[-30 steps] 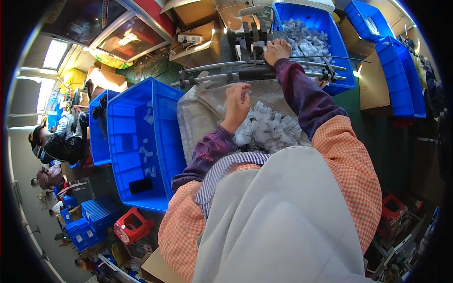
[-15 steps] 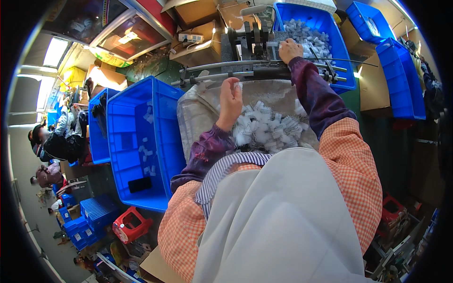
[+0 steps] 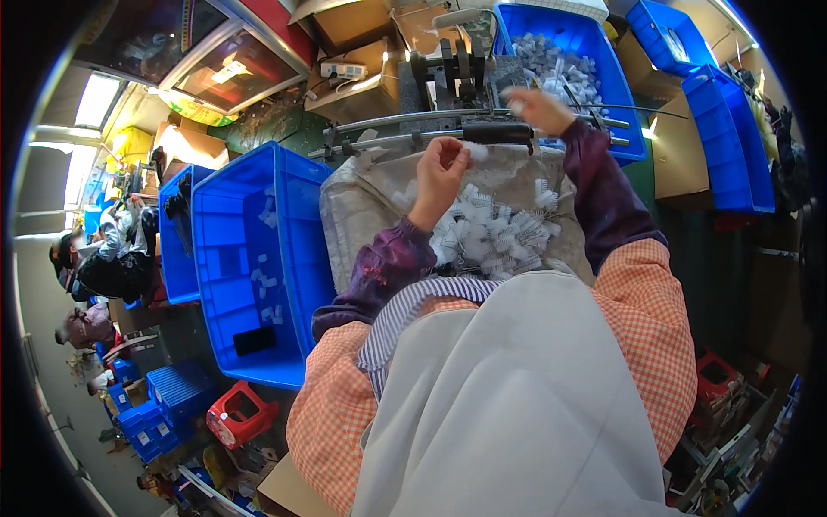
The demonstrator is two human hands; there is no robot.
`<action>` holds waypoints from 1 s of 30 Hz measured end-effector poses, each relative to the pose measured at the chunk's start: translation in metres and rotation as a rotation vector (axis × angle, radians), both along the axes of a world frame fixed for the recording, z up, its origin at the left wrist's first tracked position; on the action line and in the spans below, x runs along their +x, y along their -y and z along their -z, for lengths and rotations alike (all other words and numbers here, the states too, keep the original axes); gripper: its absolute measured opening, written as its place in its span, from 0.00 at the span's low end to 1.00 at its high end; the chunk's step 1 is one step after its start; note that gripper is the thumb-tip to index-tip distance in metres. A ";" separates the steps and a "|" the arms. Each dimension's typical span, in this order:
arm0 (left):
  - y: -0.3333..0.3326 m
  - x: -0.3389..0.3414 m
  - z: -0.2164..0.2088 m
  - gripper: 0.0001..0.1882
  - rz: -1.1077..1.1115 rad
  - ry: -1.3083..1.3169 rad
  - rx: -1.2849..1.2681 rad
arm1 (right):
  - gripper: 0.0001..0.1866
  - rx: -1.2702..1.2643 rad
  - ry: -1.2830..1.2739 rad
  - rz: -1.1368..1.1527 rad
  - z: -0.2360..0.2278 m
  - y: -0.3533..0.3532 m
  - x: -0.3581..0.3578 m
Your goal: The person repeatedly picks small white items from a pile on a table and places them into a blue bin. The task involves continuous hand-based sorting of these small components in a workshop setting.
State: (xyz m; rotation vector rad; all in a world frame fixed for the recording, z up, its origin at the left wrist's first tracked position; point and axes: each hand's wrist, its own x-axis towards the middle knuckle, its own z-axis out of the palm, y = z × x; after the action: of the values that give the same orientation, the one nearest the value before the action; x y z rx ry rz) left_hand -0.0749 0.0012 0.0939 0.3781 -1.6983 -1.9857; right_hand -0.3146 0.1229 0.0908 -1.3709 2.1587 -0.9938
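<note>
My left hand (image 3: 438,179) is closed in a pinch, with a small white plastic piece (image 3: 475,152) at its fingertips. It is held in front of the metal rods (image 3: 396,129) of a dark bench machine (image 3: 452,73). Motion smears my right hand (image 3: 544,112), which is above the rods at the machine's right side; its fingers do not show clearly. A black roller (image 3: 497,133) lies along the front rod between the hands. Below them, a heap of small white, ribbed pieces (image 3: 491,226) rests on a greyish cloth (image 3: 351,202) over my lap.
Behind my right hand a blue bin (image 3: 622,95) holds many white pieces. To my left stands a large blue crate (image 3: 233,332) with a few pieces and a black flat object (image 3: 255,339). A red stool (image 3: 241,414) is at lower left. Other people sit farther left.
My right hand has drawn back from the machine toward me. The left hand has moved right, from loosely raised fingers to a pinch with the white piece clearly visible.
</note>
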 end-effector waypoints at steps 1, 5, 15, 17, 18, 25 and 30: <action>0.003 -0.001 0.002 0.09 -0.025 0.021 -0.036 | 0.17 -0.119 -0.145 -0.275 -0.018 0.005 0.038; 0.006 -0.006 -0.007 0.14 -0.066 0.081 -0.188 | 0.13 -0.057 0.360 -0.307 -0.034 0.010 0.070; -0.007 0.019 0.080 0.22 0.433 0.500 -1.168 | 0.09 0.143 -0.716 0.482 0.032 0.061 -0.009; -0.003 0.020 0.083 0.17 0.468 0.569 -1.068 | 0.09 0.186 -0.738 0.480 0.036 0.063 -0.008; -0.002 0.020 0.084 0.14 0.486 0.603 -1.018 | 0.09 0.180 -0.743 0.482 0.037 0.065 -0.009; -0.005 0.026 0.054 0.07 0.340 0.545 -0.948 | 0.09 0.170 -0.708 0.442 0.042 0.067 -0.017; 0.002 0.021 0.053 0.06 0.227 0.353 -0.898 | 0.12 0.221 -0.601 0.462 0.044 0.071 -0.022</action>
State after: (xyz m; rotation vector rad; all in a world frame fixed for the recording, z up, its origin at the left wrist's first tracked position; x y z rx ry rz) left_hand -0.0538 -0.0010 0.0410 0.2093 -2.7278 -1.1158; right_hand -0.3368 0.0516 0.0468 -1.1884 3.0226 -0.4799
